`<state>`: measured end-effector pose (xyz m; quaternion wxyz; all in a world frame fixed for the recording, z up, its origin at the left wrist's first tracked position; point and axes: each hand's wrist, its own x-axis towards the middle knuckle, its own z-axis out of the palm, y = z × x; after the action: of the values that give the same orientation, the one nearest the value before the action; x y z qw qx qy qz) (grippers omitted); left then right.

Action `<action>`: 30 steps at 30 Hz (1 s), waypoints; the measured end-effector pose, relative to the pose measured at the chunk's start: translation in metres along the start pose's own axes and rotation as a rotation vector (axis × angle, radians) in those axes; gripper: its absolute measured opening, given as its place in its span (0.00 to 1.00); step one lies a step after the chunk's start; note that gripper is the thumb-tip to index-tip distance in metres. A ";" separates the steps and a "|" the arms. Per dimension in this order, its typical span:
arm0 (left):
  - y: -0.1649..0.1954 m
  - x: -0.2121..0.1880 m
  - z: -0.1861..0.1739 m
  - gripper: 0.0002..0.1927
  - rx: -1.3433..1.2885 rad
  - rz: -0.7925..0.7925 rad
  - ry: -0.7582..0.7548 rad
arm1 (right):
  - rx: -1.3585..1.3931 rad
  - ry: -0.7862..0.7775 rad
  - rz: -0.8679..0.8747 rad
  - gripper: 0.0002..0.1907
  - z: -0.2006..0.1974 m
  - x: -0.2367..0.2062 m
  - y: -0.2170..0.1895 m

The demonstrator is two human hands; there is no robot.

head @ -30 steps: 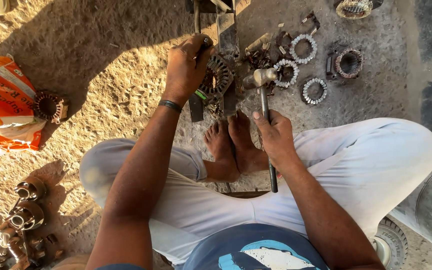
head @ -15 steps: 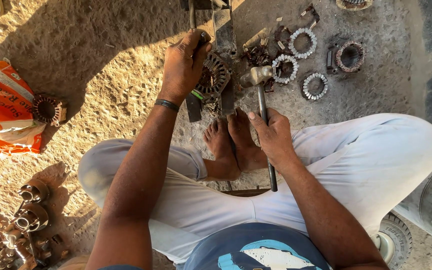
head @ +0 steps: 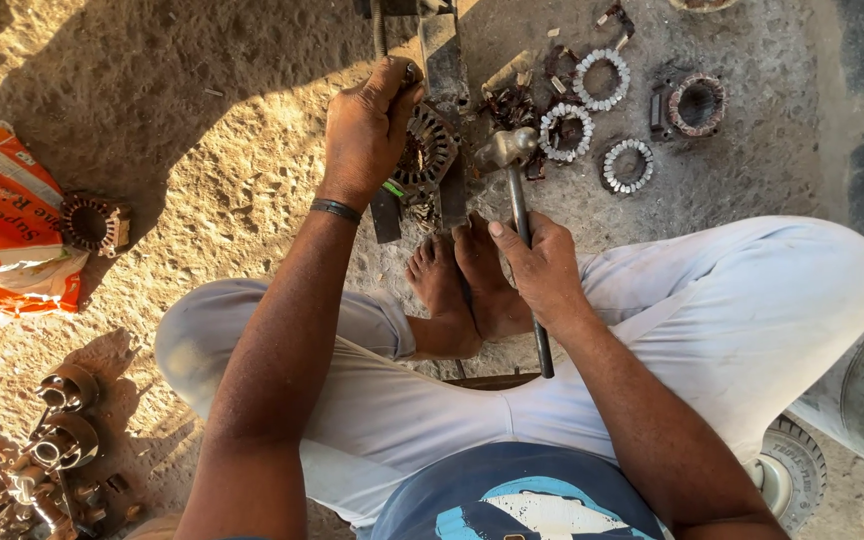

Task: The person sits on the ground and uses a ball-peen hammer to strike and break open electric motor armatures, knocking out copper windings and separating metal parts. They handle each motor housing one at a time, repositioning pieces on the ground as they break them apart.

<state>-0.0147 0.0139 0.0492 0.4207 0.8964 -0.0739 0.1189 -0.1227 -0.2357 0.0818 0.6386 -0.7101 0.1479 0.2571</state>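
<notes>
With my left hand gripping what looks like a chisel on the stator, the hammer clenched in my right hand could glance onto my knuckles.

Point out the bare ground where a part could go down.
Free: the sand between the orange bag and the left hand, and below the three rings above the right knee. Crowded: around the stator and hammer.

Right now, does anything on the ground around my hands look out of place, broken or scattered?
Yes. Stripped ring-shaped motor parts lie scattered on the bare ground beyond the hammer in your right hand. Your left hand steadies a wound core, close to your bare feet. An orange sack lies crumpled at left.
</notes>
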 end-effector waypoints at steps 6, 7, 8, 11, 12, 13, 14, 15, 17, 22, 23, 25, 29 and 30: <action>0.006 0.001 0.002 0.09 0.046 0.030 0.023 | 0.022 -0.013 -0.012 0.14 0.001 -0.002 0.000; 0.006 0.001 0.002 0.09 0.054 0.044 0.033 | 0.000 -0.007 -0.020 0.14 0.000 -0.004 -0.001; 0.006 0.000 0.002 0.10 0.052 0.034 0.029 | -0.061 0.005 -0.081 0.14 0.000 -0.005 -0.004; 0.004 -0.002 0.003 0.10 0.039 0.019 0.029 | -0.213 0.041 -0.279 0.17 -0.002 -0.008 -0.017; 0.003 -0.003 0.004 0.10 0.034 0.018 0.027 | -0.235 0.049 -0.346 0.19 -0.002 -0.007 -0.023; 0.002 -0.004 0.005 0.09 0.026 0.021 0.022 | -0.256 0.062 -0.413 0.21 -0.002 -0.005 -0.030; 0.002 -0.006 0.006 0.09 0.019 0.019 0.023 | -0.253 0.047 -0.428 0.20 -0.001 -0.001 -0.038; 0.002 -0.007 0.007 0.08 0.011 0.019 0.020 | -0.249 0.036 -0.442 0.19 0.000 0.003 -0.046; 0.003 -0.007 0.009 0.08 -0.014 0.026 0.024 | -0.265 0.020 -0.447 0.18 0.006 0.013 -0.059; 0.006 -0.005 0.004 0.08 -0.098 -0.079 0.010 | -0.317 -0.006 -0.526 0.19 0.022 0.027 -0.068; 0.007 -0.006 0.004 0.09 -0.084 -0.051 0.011 | -0.309 -0.003 -0.491 0.18 0.021 0.027 -0.068; 0.007 -0.007 0.002 0.10 -0.052 0.005 0.018 | -0.294 -0.003 -0.425 0.17 0.017 0.027 -0.067; 0.005 -0.010 0.005 0.08 -0.048 0.024 0.010 | -0.237 0.029 -0.461 0.17 0.011 0.027 -0.065; 0.004 -0.010 0.007 0.07 -0.030 0.037 0.016 | -0.234 0.038 -0.481 0.18 0.011 0.027 -0.065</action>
<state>-0.0238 0.0061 0.0453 0.4324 0.8875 -0.0888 0.1324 -0.0675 -0.2124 0.1201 0.5919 -0.7986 -0.0438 0.1001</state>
